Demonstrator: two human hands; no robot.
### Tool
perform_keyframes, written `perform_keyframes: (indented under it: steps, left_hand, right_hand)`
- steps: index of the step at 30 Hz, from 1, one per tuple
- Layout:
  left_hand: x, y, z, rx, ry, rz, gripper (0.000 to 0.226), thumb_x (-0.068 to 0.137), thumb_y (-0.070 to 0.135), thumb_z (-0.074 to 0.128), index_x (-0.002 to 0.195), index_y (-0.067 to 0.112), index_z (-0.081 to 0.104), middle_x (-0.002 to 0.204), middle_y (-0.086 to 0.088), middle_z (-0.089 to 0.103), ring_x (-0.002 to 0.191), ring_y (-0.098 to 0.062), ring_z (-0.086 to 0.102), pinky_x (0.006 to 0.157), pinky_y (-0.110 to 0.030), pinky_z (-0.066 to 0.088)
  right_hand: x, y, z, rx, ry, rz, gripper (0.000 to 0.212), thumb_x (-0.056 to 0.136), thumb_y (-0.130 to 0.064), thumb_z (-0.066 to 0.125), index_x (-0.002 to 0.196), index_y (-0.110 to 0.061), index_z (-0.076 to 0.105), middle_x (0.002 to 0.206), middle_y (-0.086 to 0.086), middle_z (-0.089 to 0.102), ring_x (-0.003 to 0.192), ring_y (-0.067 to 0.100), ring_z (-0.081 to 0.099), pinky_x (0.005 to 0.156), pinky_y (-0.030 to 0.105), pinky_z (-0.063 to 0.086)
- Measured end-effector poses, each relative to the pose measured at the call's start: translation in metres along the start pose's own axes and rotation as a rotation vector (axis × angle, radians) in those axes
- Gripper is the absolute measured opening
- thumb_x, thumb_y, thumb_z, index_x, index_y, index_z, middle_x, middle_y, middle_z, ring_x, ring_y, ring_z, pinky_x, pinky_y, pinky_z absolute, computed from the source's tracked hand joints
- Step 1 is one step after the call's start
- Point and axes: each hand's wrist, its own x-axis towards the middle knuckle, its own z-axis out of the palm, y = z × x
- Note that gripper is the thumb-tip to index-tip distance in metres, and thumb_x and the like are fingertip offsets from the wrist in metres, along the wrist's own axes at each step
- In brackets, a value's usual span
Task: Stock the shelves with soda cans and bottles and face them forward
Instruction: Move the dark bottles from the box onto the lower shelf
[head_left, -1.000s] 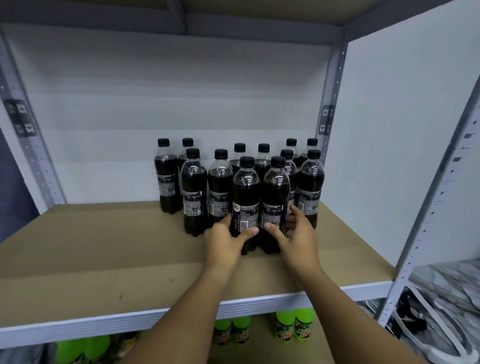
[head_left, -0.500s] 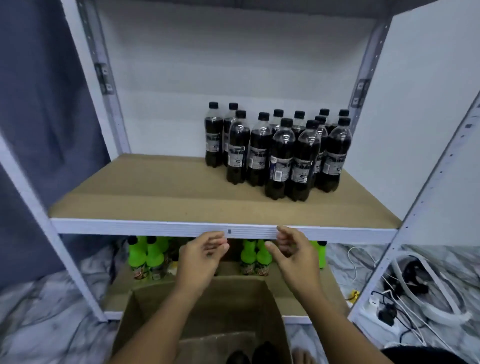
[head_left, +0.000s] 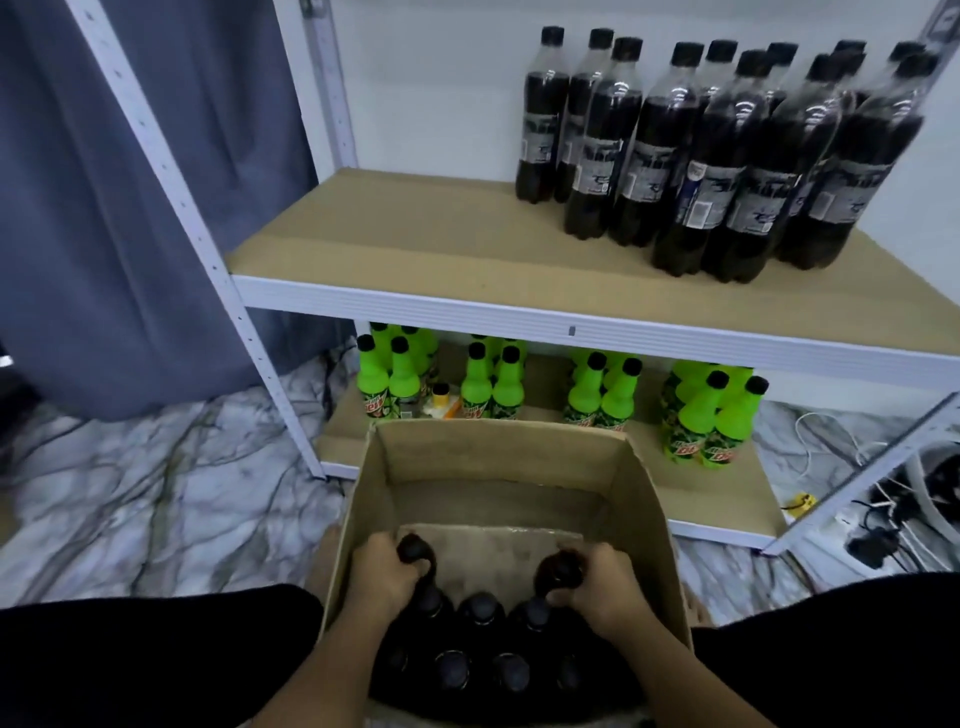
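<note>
An open cardboard box (head_left: 498, 457) stands on the floor in front of me, with several dark cola bottles (head_left: 480, 613) upright in its near half. My left hand (head_left: 384, 577) grips the neck of one dark bottle (head_left: 413, 551) at the left of the box. My right hand (head_left: 602, 582) grips the neck of another dark bottle (head_left: 558, 569) at the right. Several dark cola bottles (head_left: 696, 150) stand grouped on the right of the brown shelf board (head_left: 395, 239).
Green soda bottles (head_left: 701, 415) stand in clusters on the lower shelf behind the box. A white shelf post (head_left: 208, 249) rises at left before a grey curtain (head_left: 104, 208). Cables and a power strip (head_left: 872, 525) lie on the marble floor at right.
Both hands left the front bottles on the shelf, dropped down into the cardboard box, and each now grips a bottle neck. My view tilted down and left.
</note>
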Motion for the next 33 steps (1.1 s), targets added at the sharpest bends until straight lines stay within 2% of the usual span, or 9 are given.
perform_keyframes:
  steps: [5,11,14,18,21,25,28,30,33]
  left_hand:
    - [-0.002,-0.012,0.011,-0.007,0.113,0.02,0.035,0.081,0.018,0.085,0.113,0.008,0.074,0.102,-0.011,0.077,0.1,-0.027,0.071,0.084,-0.034,0.056]
    - [-0.004,-0.014,0.015,0.011,0.163,0.091,0.022,0.084,0.022,0.083,0.103,0.012,0.077,0.09,-0.008,0.077,0.086,-0.023,0.071,0.078,-0.04,0.058]
    - [-0.009,-0.012,0.014,0.008,0.203,0.149,0.02,0.085,0.022,0.081,0.103,0.014,0.077,0.089,-0.006,0.077,0.086,-0.023,0.071,0.075,-0.034,0.056]
    - [-0.015,0.002,0.01,-0.056,0.274,0.231,0.023,0.086,0.023,0.081,0.108,0.016,0.077,0.091,-0.006,0.078,0.088,-0.026,0.072,0.072,-0.028,0.05]
    - [-0.018,0.019,0.006,-0.125,0.278,0.28,0.025,0.086,0.028,0.081,0.109,0.021,0.076,0.09,0.001,0.078,0.089,-0.019,0.072,0.076,-0.031,0.056]
    - [-0.019,0.055,-0.004,-0.263,0.276,0.397,0.029,0.086,0.03,0.08,0.114,0.026,0.076,0.098,0.013,0.077,0.097,-0.003,0.071,0.085,-0.03,0.059]
    - [-0.018,0.095,-0.017,-0.319,0.257,0.519,0.023,0.09,0.025,0.077,0.112,0.023,0.075,0.097,0.019,0.075,0.095,0.01,0.067,0.087,-0.023,0.057]
    - [-0.019,0.123,-0.03,-0.349,0.239,0.582,0.019,0.091,0.021,0.076,0.11,0.023,0.075,0.095,0.02,0.074,0.094,0.009,0.067,0.089,-0.026,0.057]
    - [-0.02,0.163,-0.051,-0.352,0.225,0.674,0.01,0.092,0.023,0.075,0.099,0.03,0.072,0.093,0.015,0.076,0.094,-0.006,0.071,0.089,-0.042,0.059]
  right_hand:
    - [0.006,0.005,0.016,-0.009,0.121,0.064,0.05,0.079,-0.013,0.082,0.126,-0.015,0.068,0.116,0.004,0.072,0.114,0.022,0.063,0.096,0.026,0.046]
    - [0.008,0.005,0.021,0.037,0.156,0.111,0.039,0.077,-0.015,0.084,0.114,-0.014,0.073,0.105,0.005,0.073,0.107,0.023,0.065,0.092,0.03,0.049]
    - [0.004,0.002,0.019,0.029,0.158,0.083,0.03,0.08,-0.018,0.082,0.109,-0.014,0.073,0.1,0.005,0.074,0.102,0.024,0.066,0.09,0.035,0.052]
    - [0.004,-0.003,0.007,0.073,0.2,0.008,0.036,0.083,-0.016,0.079,0.118,-0.014,0.071,0.11,0.004,0.073,0.106,0.019,0.066,0.086,0.022,0.046]
    - [0.001,-0.013,-0.008,0.147,0.238,-0.037,0.04,0.082,-0.014,0.08,0.12,-0.014,0.07,0.111,0.003,0.073,0.105,0.014,0.065,0.086,0.017,0.044]
    - [0.001,-0.043,-0.037,0.2,0.328,-0.132,0.037,0.079,-0.019,0.083,0.115,-0.016,0.073,0.108,-0.001,0.075,0.104,0.013,0.067,0.09,0.028,0.051]
    - [0.004,-0.073,-0.067,0.216,0.371,-0.228,0.026,0.079,-0.02,0.082,0.103,-0.017,0.074,0.095,-0.006,0.074,0.091,0.012,0.067,0.079,0.027,0.049]
    - [0.004,-0.094,-0.09,0.238,0.384,-0.286,0.022,0.081,-0.017,0.081,0.1,-0.015,0.073,0.091,-0.005,0.073,0.091,0.015,0.068,0.08,0.034,0.052]
    - [0.004,-0.127,-0.125,0.263,0.395,-0.337,0.026,0.082,-0.017,0.081,0.106,-0.012,0.073,0.099,0.001,0.075,0.099,0.02,0.069,0.091,0.039,0.054]
